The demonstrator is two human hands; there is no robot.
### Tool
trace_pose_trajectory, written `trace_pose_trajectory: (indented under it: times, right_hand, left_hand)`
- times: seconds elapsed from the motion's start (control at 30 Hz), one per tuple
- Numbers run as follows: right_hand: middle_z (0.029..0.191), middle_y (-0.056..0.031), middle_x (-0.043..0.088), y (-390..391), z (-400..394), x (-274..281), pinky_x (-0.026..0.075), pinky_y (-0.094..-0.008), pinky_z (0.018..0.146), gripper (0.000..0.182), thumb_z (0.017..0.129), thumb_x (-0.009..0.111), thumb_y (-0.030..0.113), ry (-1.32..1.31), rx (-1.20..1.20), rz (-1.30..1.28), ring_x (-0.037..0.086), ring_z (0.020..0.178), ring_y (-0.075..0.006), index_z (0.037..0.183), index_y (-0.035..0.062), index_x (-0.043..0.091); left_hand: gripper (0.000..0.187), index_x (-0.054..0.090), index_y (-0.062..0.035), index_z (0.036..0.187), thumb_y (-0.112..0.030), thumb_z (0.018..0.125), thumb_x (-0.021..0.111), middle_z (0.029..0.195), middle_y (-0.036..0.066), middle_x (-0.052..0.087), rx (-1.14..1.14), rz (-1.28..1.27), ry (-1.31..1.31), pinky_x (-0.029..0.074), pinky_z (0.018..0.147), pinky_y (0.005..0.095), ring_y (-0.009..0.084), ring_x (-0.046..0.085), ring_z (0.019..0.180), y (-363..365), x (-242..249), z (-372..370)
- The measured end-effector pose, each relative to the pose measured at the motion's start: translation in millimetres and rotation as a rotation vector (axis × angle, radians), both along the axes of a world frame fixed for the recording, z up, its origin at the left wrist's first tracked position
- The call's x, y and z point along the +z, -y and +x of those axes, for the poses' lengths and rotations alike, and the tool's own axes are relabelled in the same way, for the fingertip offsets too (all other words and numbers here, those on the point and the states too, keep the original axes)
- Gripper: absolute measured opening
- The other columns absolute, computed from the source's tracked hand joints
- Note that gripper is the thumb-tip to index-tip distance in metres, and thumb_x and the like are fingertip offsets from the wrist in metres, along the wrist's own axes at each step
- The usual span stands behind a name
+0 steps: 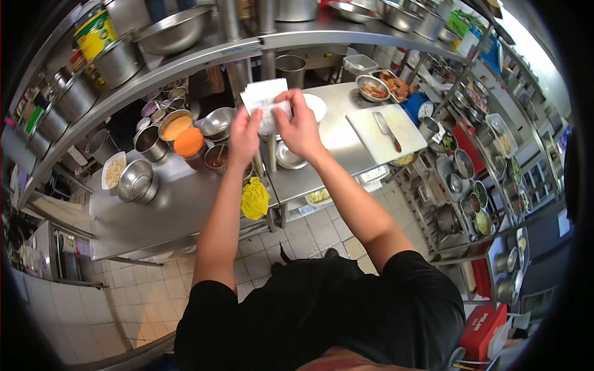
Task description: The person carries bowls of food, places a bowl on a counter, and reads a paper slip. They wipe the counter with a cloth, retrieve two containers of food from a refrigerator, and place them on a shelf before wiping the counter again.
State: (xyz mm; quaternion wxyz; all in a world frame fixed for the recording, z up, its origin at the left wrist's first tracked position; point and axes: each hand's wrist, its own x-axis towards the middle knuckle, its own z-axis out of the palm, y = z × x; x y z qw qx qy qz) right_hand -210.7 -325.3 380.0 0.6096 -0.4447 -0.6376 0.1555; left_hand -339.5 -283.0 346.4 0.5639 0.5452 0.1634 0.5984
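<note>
Both of my hands hold white paper slips (266,98) with faint print, raised above the steel counter. My left hand (246,137) pinches their lower left side. My right hand (299,127) grips the right side, thumb on the front and fingers curled over the edge. Behind my right hand a white plate (317,108) is partly hidden. Below the hands, a stack of metal dishes (289,156) sits on the counter.
A knife (388,131) lies on a white cutting board (377,143) at the right. Pots and an orange-lidded container (189,142) stand at the left. A yellow cloth (254,199) hangs at the counter edge. A steel shelf (260,44) crosses above.
</note>
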Motion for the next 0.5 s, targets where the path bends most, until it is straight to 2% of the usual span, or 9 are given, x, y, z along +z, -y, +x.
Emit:
trace_pose_trajectory:
  times: [0.07,0.17,0.23,0.3,0.37,0.47,0.5]
  right_hand:
    - [0.074,-0.0117,0.052,32,26,-18,0.039,-0.0295,0.056,0.022,0.083,0.051,0.0,0.048,-0.059,-0.084,0.049,0.061,-0.0168,0.104,0.003,0.045]
    - [0.073,-0.019,0.056,75,84,-67,0.042,-0.0429,0.059,0.028,0.082,0.051,0.001,0.078,-0.086,-0.263,0.056,0.064,-0.0374,0.107,0.0064,0.042]
    - [0.071,-0.0186,0.055,118,130,-84,0.042,-0.0411,0.056,0.032,0.082,0.051,0.001,0.059,-0.1,-0.417,0.055,0.061,-0.0335,0.112,0.0072,0.044]
    - [0.071,-0.0155,0.055,154,180,-127,0.042,-0.0362,0.055,0.035,0.082,0.053,0.001,-0.03,-0.103,-0.403,0.053,0.057,-0.0227,0.116,0.0073,0.048]
    - [0.077,-0.0089,0.059,200,226,-132,0.043,-0.0289,0.057,0.031,0.082,0.058,0.001,-0.102,-0.109,-0.571,0.053,0.062,-0.0115,0.112,0.0074,0.056]
    - [0.087,-0.0032,0.063,241,296,-181,0.045,-0.0239,0.064,0.025,0.082,0.062,0.002,-0.514,0.004,-0.69,0.056,0.071,-0.0076,0.107,0.0061,0.06]
    - [0.089,-0.003,0.063,252,318,-194,0.046,-0.0239,0.065,0.026,0.082,0.061,0.0,-0.534,-0.008,-0.682,0.056,0.076,-0.008,0.108,0.0057,0.06]
  left_hand:
    - [0.027,0.049,-0.001,0.119,-0.012,0.095,0.046,0.11,0.003,0.058,-0.047,-0.034,-0.068,0.043,0.086,0.0262,0.0085,0.053,0.097,25,-31,29]
    - [0.026,0.05,-0.0013,0.118,-0.013,0.094,0.048,0.108,0.003,0.058,-0.072,-0.14,-0.183,0.043,0.082,0.0252,0.0076,0.052,0.095,60,-95,83]
    - [0.026,0.051,-0.0003,0.116,-0.011,0.093,0.05,0.107,0.003,0.06,-0.145,-0.281,-0.216,0.044,0.082,0.0252,0.0087,0.054,0.096,97,-118,126]
    - [0.023,0.052,0.0013,0.113,-0.008,0.092,0.051,0.105,0.005,0.061,-0.265,-0.375,-0.224,0.045,0.08,0.0245,0.0082,0.055,0.093,127,-143,173]
    - [0.016,0.054,0.0009,0.105,-0.009,0.092,0.051,0.096,0.004,0.062,-0.323,-0.391,-0.341,0.045,0.074,0.0227,0.0062,0.056,0.085,148,-167,221]
    - [0.015,0.055,0.0,0.103,-0.01,0.092,0.051,0.092,0.004,0.063,-0.423,-0.43,-0.402,0.046,0.072,0.0226,0.0061,0.056,0.082,185,-187,295]
    - [0.016,0.054,-0.0004,0.105,-0.011,0.093,0.051,0.094,0.004,0.063,-0.467,-0.449,-0.446,0.046,0.074,0.0231,0.0071,0.057,0.084,194,-200,316]
